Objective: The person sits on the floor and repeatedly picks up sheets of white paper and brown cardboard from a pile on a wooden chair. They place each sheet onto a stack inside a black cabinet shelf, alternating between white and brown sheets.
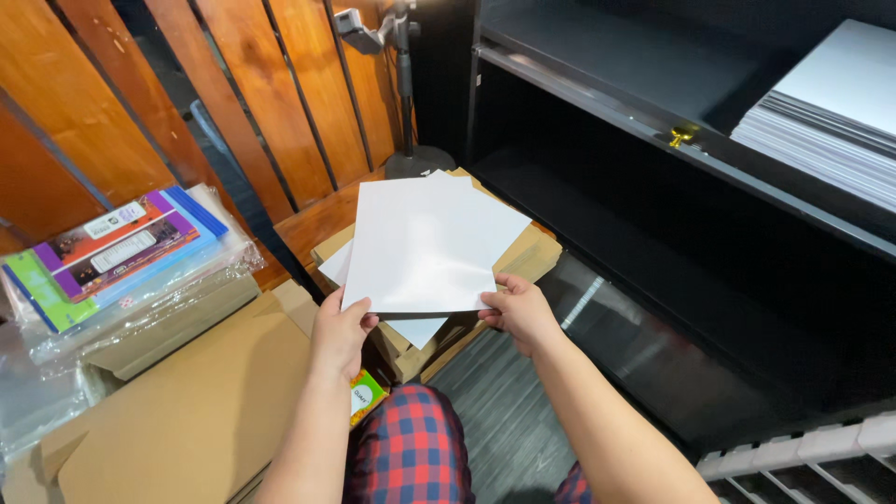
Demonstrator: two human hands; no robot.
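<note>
White sheets (425,247) | both hands grip | over cardboard stack (532,254) | black shelving (691,140)

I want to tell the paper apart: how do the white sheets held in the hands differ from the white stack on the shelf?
The held sheets are few and fanned unevenly, gripped by the left hand and right hand. The shelf stack is thick, squared, and lies untouched on the black shelf. Both are white and rectangular.

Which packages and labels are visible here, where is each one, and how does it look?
Flat packs: left, on a cardboard box, in clear plastic; purple, blue and green edges, pale labels.
Small packet: below the left hand, near the knee; green and yellow, white round label.
Cardboard box: lower left; plain brown.
</note>
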